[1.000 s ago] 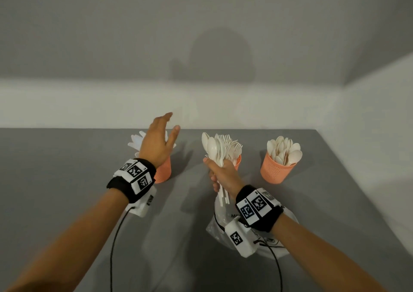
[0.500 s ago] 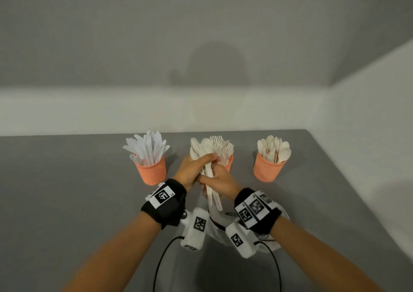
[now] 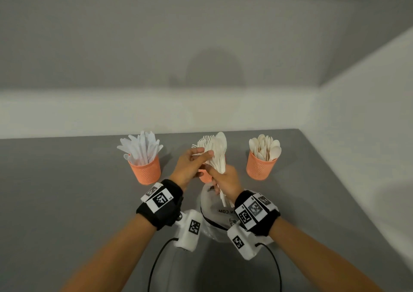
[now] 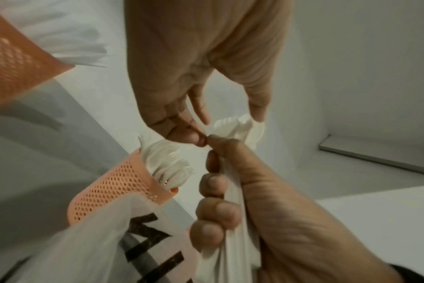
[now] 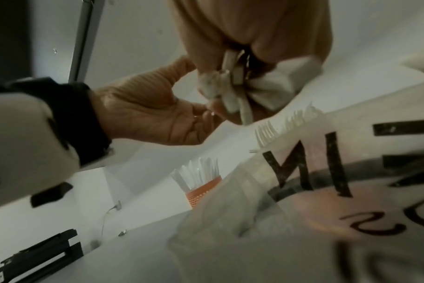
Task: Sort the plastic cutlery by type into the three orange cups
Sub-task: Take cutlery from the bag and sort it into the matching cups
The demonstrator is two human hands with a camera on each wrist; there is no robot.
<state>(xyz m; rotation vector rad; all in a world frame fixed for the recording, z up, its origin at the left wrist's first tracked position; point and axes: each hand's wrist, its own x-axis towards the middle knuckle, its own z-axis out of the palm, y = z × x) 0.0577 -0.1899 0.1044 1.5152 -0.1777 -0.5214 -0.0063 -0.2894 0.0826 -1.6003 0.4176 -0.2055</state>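
Note:
Three orange mesh cups stand in a row: the left cup (image 3: 146, 171) holds knives, the right cup (image 3: 260, 169) holds spoons, and the middle cup (image 3: 204, 177) with forks (image 4: 167, 160) is mostly hidden behind my hands. My right hand (image 3: 225, 179) grips a bundle of white cutlery (image 3: 218, 153) by the handles, upright over the middle cup. My left hand (image 3: 196, 157) reaches in from the left and pinches the heads at the top of the bundle (image 4: 240, 128). The handle ends (image 5: 232, 90) stick out below my right fist.
A clear plastic bag (image 3: 214, 213) with black printed letters lies on the grey table (image 3: 67, 191) under my right wrist. White walls close the table at the back and right. Cables run from both wrist cameras toward me.
My left hand swung right from above the knife cup to the bundle, then slid up to its heads. The right hand kept its grip on the bundle.

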